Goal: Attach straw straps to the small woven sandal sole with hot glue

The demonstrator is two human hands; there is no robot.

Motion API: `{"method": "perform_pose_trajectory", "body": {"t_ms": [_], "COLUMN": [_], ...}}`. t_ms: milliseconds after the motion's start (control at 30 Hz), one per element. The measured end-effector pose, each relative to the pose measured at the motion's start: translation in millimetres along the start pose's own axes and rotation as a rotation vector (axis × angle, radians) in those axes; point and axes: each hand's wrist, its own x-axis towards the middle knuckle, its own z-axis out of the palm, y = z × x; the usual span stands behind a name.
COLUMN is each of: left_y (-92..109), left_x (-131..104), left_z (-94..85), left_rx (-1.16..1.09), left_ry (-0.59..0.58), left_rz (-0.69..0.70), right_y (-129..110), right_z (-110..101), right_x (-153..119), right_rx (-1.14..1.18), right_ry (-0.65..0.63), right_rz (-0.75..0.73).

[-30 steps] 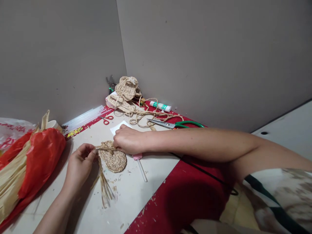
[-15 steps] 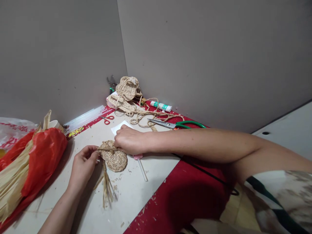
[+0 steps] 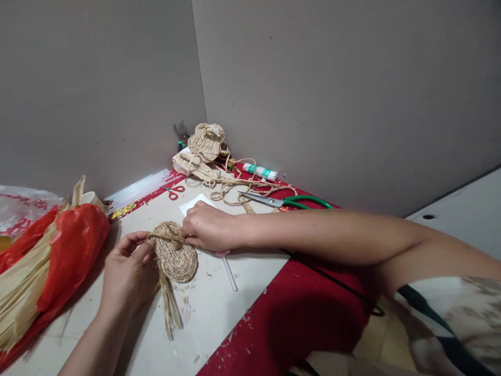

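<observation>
A coiled piece of braided straw cord [image 3: 180,265] lies over the pale board between my hands. My left hand [image 3: 126,261] pinches the cord at the piece's upper left edge, thumb against fingers. From the right, my right hand [image 3: 205,225] is closed on the cord at the piece's right side; its fingertips are partly hidden. A braided strand runs across the coil between the two hands. Loose straw ends [image 3: 170,308] hang down from the piece onto the board. Under my right wrist, a white stick [image 3: 230,274] sticks out of a mostly covered pink object.
Green-handled scissors [image 3: 307,201] and small red scissors [image 3: 174,194] lie beyond my hands. Bundles of straw cord [image 3: 205,142], clear sticks [image 3: 139,188] and a white-and-green tube [image 3: 260,171] line the back. A red bag [image 3: 80,235] of straw husks stands left. Grey walls meet behind.
My left hand has shifted slightly left and the coiled piece has moved and turned a little with it. My right hand keeps its hold on the right side.
</observation>
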Motion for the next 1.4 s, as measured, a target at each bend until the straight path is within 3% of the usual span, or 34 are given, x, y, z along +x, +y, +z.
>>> {"method": "perform_pose_trajectory", "body": {"t_ms": [433,533,633,767,867,1133,1300,1400], "left_y": [67.1,78.7,89.1,100.2,103.6,91.5,83.8,82.0], "left_x": [-41.7,-51.3,-62.1,-77.2,-85.2,-86.3,-84.2,-85.8], "left_z": [-41.2,-43.7,-45.3,-46.3,-45.2,-45.8,-49.4,-46.8], "left_rx": [-0.159,-0.209,-0.223,-0.207,-0.18,-0.12,-0.064,-0.025], "left_ry": [0.151,0.185,0.234,0.259,0.296,0.394,0.402,0.423], "left_rz": [0.155,0.217,0.252,0.29,0.331,0.4,0.436,0.472], "right_y": [-34.3,-43.3,-54.8,-69.6,-76.1,-80.7,-79.6,-77.0], "right_z": [-23.5,-31.4,-41.0,-54.2,-58.8,-45.8,-40.9,-39.1], "right_x": [-1.2,-0.3,-0.2,-1.7,-1.6,10.4,15.2,15.6], "right_rx": [0.065,0.194,0.468,0.839,0.958,1.353,1.377,1.226], "right_ry": [0.574,0.673,0.752,0.692,0.629,0.589,0.645,0.734], "right_rz": [-0.367,-0.417,-0.444,-0.332,-0.227,-0.122,-0.115,-0.129]}}
